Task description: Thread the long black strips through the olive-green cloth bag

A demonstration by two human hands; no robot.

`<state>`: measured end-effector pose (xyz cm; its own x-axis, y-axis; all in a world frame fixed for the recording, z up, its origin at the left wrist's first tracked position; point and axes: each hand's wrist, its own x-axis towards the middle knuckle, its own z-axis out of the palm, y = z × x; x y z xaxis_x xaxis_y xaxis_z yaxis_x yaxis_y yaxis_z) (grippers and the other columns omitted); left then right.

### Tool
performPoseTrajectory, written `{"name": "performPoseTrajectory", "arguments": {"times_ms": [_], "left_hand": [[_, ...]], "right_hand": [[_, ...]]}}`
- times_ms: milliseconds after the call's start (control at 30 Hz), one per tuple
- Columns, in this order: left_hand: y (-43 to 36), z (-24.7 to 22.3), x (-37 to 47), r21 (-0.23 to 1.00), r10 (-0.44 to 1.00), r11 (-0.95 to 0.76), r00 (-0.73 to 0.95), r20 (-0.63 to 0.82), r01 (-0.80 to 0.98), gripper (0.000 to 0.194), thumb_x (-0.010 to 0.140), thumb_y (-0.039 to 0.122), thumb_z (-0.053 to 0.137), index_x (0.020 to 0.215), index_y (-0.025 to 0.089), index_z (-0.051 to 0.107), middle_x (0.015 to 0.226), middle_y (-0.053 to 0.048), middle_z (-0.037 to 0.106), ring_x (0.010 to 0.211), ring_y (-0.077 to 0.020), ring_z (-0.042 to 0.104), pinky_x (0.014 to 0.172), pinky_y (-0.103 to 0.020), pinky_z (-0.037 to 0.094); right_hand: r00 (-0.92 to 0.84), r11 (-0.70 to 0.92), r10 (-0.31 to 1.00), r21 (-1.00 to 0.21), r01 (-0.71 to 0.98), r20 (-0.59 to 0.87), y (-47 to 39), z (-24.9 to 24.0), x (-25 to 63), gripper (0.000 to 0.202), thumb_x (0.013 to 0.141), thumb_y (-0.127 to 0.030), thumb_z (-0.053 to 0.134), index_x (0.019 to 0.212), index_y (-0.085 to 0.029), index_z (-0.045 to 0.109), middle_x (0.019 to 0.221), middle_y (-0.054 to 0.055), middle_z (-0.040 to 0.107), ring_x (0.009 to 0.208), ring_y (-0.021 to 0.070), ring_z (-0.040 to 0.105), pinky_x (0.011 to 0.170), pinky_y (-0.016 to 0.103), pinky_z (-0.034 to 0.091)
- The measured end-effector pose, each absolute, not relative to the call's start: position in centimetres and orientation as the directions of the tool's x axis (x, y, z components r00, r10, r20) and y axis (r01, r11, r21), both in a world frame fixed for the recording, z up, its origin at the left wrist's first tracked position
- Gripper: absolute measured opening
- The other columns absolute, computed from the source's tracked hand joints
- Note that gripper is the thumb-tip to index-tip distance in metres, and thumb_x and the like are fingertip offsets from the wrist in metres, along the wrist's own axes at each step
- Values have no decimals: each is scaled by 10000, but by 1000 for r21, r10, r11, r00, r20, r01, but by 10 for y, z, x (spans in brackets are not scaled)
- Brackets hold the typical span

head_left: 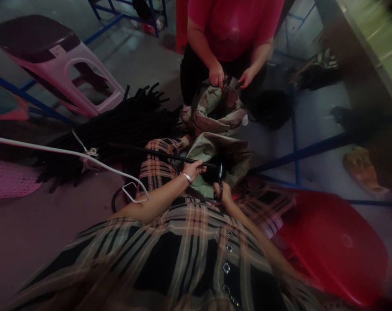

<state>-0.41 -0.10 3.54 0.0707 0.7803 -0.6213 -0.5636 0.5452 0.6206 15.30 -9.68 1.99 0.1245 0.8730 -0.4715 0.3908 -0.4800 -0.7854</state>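
A long thin black rod [163, 154] lies across my left hand [195, 167], whose fingers close round it near its right end. My right hand [222, 191] grips the handles of black scissors [220, 172], with the blades pointing away from me and touching or nearly touching the rod's right end. Below both tools an open pale green sack [200, 149] stands between my knees, its inside dark. A large bundle of black rods [128, 119] lies on the floor to the left, with a white tie round it.
Opposite, a person in a pink shirt [231, 30] works with both hands over another open sack [215, 125]. A pink stool [95, 82] stands left, a red stool [335, 242] right. A white bent rod [69, 151] crosses the left side.
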Motion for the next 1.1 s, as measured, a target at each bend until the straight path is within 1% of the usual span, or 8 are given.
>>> {"name": "performPoseTrajectory", "arguments": {"times_ms": [67, 133, 233, 333, 500, 600, 833, 1100], "left_hand": [[0, 38, -5, 622, 787, 537, 73, -612, -570, 226, 714, 151, 735, 814, 123, 534, 606, -3, 622, 534, -153, 659, 517, -246, 548], [1, 39, -5, 633, 804, 516, 73, -590, -577, 226, 718, 152, 728, 830, 125, 533, 618, -5, 625, 543, -155, 662, 529, -253, 552], [0, 39, -3, 644, 827, 492, 86, -555, -586, 246, 715, 150, 731, 856, 128, 531, 636, -3, 631, 554, -158, 667, 540, -260, 556], [-5, 40, 0, 643, 823, 513, 112, -557, -569, 249, 710, 136, 736, 859, 125, 536, 644, -6, 631, 562, -160, 668, 543, -263, 557], [-15, 44, 7, 627, 791, 571, 150, -593, -530, 242, 690, 121, 754, 839, 113, 563, 661, -13, 630, 563, -147, 663, 545, -251, 554], [-17, 46, 9, 629, 784, 585, 159, -600, -512, 233, 686, 116, 756, 828, 111, 571, 659, -13, 631, 563, -140, 661, 544, -241, 552], [-17, 45, 10, 645, 782, 592, 150, -605, -483, 200, 695, 105, 739, 819, 100, 582, 645, -25, 638, 557, -143, 660, 536, -238, 550], [-16, 43, 9, 650, 791, 584, 158, -592, -486, 228, 691, 127, 741, 830, 107, 562, 654, -27, 648, 562, -143, 664, 535, -230, 550]], "right_hand": [[102, -461, 881, -790, 405, -462, -98, 22, 151, 179, 706, -317, 470, 609, -184, 538, 535, 16, 566, 525, 139, 531, 507, 222, 406], [33, -442, 881, -797, 411, -472, -100, 23, 148, 178, 714, -310, 470, 616, -181, 543, 564, 28, 594, 558, 146, 551, 542, 225, 423], [-66, -428, 869, -812, 398, -490, -101, 23, 145, 186, 729, -308, 459, 632, -179, 553, 594, 32, 612, 598, 155, 566, 571, 228, 434], [-98, -415, 868, -818, 398, -488, -100, 22, 143, 155, 715, -286, 458, 663, -181, 560, 633, 21, 619, 635, 156, 572, 594, 223, 437], [-27, -483, 839, -766, 424, -544, -96, 23, 141, 135, 687, -258, 461, 715, -179, 567, 661, 12, 621, 622, 151, 567, 575, 220, 428], [0, -492, 840, -763, 420, -542, -95, 23, 141, 148, 700, -275, 463, 726, -176, 570, 662, 17, 625, 616, 153, 569, 566, 222, 426], [-36, -493, 835, -775, 396, -549, -97, 25, 142, 184, 714, -278, 437, 609, -178, 551, 575, 30, 608, 564, 154, 566, 550, 231, 420], [64, -477, 857, -740, 475, -511, -95, 32, 139, 160, 679, -231, 443, 568, -178, 546, 569, 29, 597, 546, 144, 545, 529, 231, 382]]}}
